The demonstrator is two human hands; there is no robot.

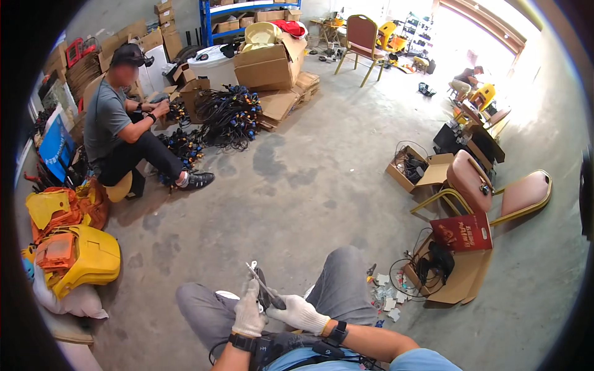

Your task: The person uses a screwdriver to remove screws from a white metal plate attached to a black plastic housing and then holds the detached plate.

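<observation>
My left hand (249, 316), in a white knit glove, is closed around a dark elongated part (260, 276) held upright between my knees. A pale metal end with a hole shows at its top. My right hand (301, 313), gloved the same way, grips a slim tool with a grey metal shaft (262, 283) and a dark handle. The shaft slants up and left across the dark part. Whether its tip touches the part, I cannot tell. Both hands are close together over my lap, and the fingers hide much of what they hold.
Broken pieces (388, 295) litter the floor beside my right knee, near an open carton (469, 285) with black cables. Yellow plastic shells (93, 256) are stacked at left. A co-worker (117, 117) sits by a heap of cables (232, 117). Chairs (468, 179) stand at right.
</observation>
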